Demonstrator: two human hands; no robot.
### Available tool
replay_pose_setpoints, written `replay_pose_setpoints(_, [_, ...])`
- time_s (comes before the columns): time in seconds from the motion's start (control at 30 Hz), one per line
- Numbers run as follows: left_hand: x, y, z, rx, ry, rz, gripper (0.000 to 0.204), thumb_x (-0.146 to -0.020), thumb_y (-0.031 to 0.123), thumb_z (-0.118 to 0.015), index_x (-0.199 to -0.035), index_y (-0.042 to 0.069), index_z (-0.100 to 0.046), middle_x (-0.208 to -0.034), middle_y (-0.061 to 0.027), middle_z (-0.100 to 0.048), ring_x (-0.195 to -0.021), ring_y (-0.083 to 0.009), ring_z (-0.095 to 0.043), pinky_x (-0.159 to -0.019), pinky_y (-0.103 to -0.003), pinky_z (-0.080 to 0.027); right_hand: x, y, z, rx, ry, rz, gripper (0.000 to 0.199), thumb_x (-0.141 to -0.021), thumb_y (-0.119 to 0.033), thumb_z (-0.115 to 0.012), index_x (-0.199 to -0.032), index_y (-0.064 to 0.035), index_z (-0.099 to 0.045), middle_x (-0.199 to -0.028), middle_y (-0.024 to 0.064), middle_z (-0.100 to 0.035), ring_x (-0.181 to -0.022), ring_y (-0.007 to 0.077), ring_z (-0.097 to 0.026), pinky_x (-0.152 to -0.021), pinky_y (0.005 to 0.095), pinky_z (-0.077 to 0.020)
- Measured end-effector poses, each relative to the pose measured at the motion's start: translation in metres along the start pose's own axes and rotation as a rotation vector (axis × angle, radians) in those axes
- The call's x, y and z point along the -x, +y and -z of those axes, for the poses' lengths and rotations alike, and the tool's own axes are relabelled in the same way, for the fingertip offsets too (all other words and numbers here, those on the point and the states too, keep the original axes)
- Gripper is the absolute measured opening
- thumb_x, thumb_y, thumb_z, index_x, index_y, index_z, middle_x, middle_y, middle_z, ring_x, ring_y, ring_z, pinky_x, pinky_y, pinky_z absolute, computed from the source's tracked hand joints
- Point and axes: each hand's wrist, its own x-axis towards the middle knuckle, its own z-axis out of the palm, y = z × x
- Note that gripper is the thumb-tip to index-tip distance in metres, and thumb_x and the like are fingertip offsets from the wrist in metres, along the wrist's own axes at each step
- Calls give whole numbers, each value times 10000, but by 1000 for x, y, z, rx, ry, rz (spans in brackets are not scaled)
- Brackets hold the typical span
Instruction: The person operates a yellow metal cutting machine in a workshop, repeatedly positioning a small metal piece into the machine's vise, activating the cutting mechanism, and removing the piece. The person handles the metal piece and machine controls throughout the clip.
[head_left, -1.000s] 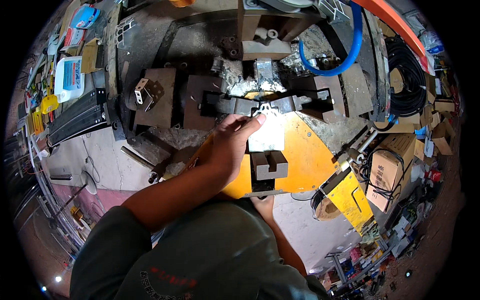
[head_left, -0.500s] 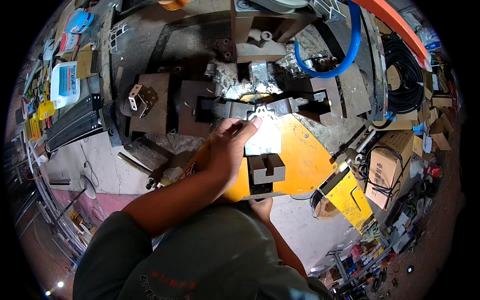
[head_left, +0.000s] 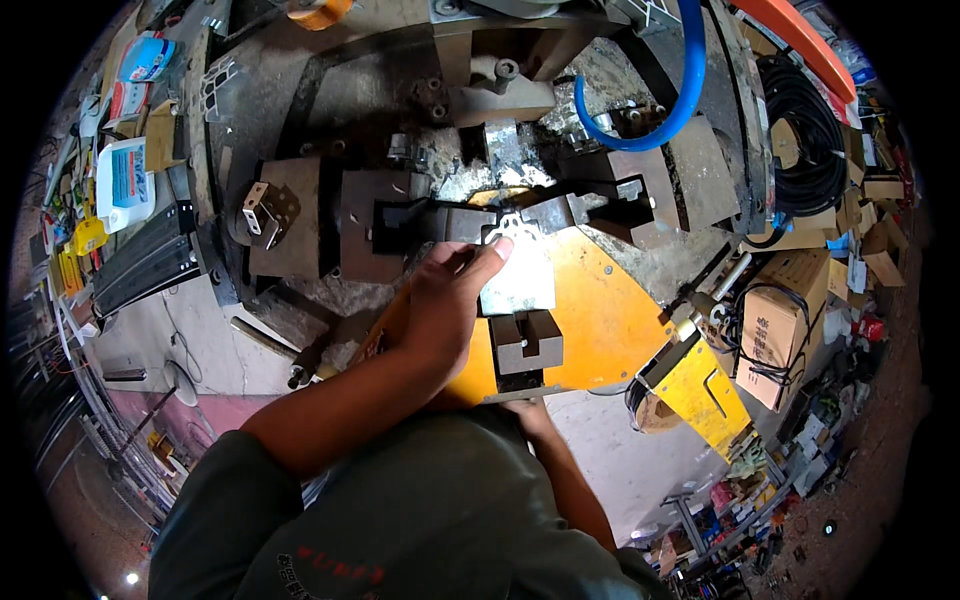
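My left hand (head_left: 445, 300) is closed on a bright metal profile piece (head_left: 519, 278), thumb on top near its notched, lattice-like far end. That end meets the dark steel jaws (head_left: 545, 214) of a machine. The piece lies above a yellow plate (head_left: 600, 320). Nearer to me, a grey slotted steel block (head_left: 527, 342) sits below the profile piece. My right hand (head_left: 528, 407) reaches beneath the plate's near edge; its fingers are hidden there, so what they touch cannot be seen.
A perforated bracket (head_left: 262, 212) rests on the left steel block. A blue hose (head_left: 690, 90) curves above the machine's right side. At right are a cable coil (head_left: 815, 150), a cardboard box (head_left: 775, 330) and a yellow arm (head_left: 700, 400). A white jug (head_left: 127, 185) stands at left.
The whole view has shifted slightly, so the machine sits a little further left. My left hand keeps its hold on the profile piece. Less of my right hand shows under the plate's edge.
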Motion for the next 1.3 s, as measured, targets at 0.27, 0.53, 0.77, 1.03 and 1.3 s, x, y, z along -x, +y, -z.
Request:
replay_pose_setpoints(0.27, [0, -2, 1, 68, -55, 3, 242, -846, 238, -771, -894, 44, -635, -847, 7, -625, -807, -77, -532, -775, -249, -417, 19, -39, -54, 456, 375, 282, 341, -791, -65, -754, -1108, 8, -651, -1082, 121, -698, -1020, 262, -660, -910, 365, -504])
replay_pose_setpoints(0.53, [-3, 0, 2, -27, -21, 30, 296, -838, 254, -777, -924, 24, -613, -885, -15, -625, -843, -92, -545, -808, -257, -424, 2, -12, -19, 0, 110, 103, 229, -805, -18, -704, -1030, 8, -670, -1023, 119, -696, -996, 264, -663, -873, 388, -529])
replay_pose_setpoints(0.77, [0, 1, 2, -4, -21, 33, 342, -828, 262, -790, -960, 8, -602, -894, -27, -625, -864, -101, -548, -828, -259, -423, 5, -14, -23, 269, 159, 217, 266, -809, -43, -709, -1065, 6, -657, -1024, 101, -693, -963, 251, -663, -872, 375, -521])
replay_pose_setpoints(1.03, [2, 3, 1, -10, -13, 21, 309, -836, 255, -785, -946, 20, -616, -898, -17, -630, -852, -87, -543, -819, -249, -419, 24, -45, -54, 453, 360, 218, 303, -765, -12, -749, -1056, 28, -675, -1019, 83, -708, -962, 229, -663, -899, 364, -513])
replay_pose_setpoints(1.3, [-5, -7, 6, -28, -27, 17, 293, -836, 264, -787, -904, 33, -621, -874, 1, -619, -837, -82, -532, -808, -253, -414, 3, 9, -1, -36, 62, -16, 375, -774, -16, -745, -1136, 20, -655, -1127, 88, -688, -1048, 207, -638, -932, 367, -502])
